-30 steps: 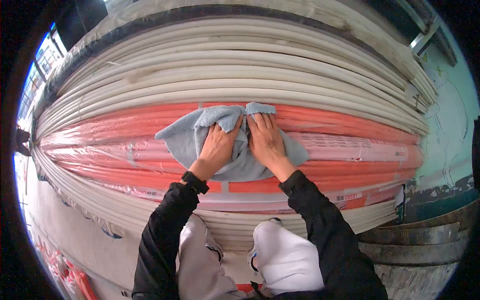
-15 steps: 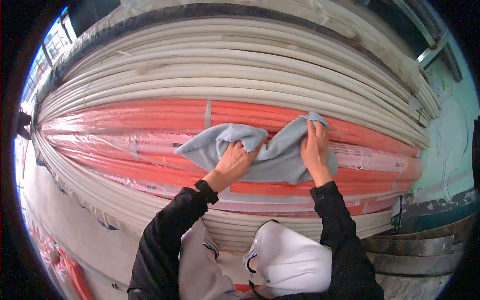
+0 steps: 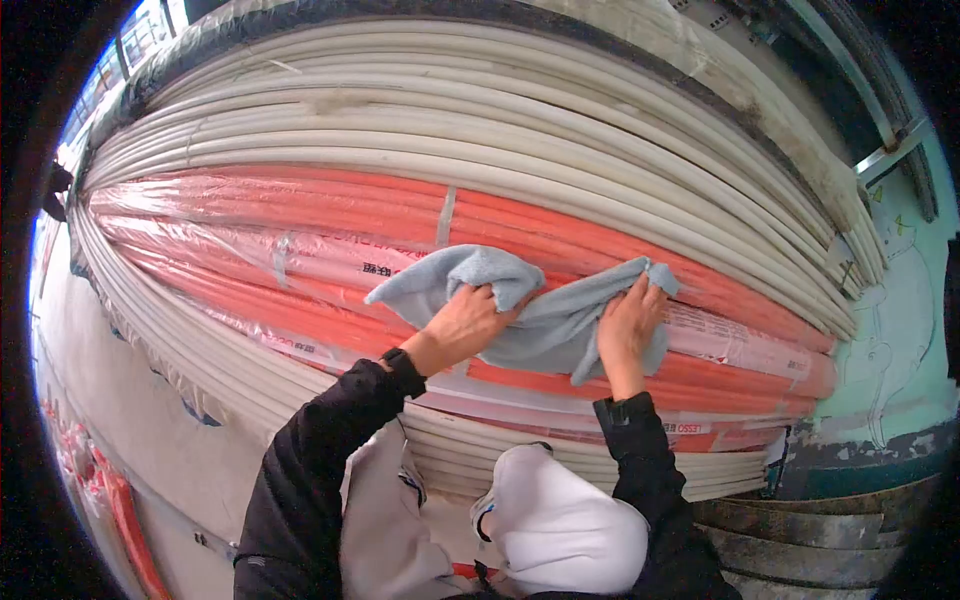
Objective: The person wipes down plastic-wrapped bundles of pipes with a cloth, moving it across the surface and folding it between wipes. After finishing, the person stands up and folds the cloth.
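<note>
Your left hand (image 3: 462, 322) and right hand (image 3: 628, 322), fingers clenched on the grey cloth (image 3: 547, 322), hold it stretched across the orange pipes (image 3: 250, 215)

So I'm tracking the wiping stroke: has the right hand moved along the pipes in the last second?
Yes. The right hand slid right along the orange pipes, away from the grey tape band, stretching the cloth out.

Cloth (image 3: 550, 325) on the middle pipes (image 3: 300, 240) of the stack, outer pipes (image 3: 400, 110) behind and before them. Left hand (image 3: 465, 322) on the cloth's left part, right hand (image 3: 625, 325) on its right end. Wall (image 3: 900, 330) at right.
</note>
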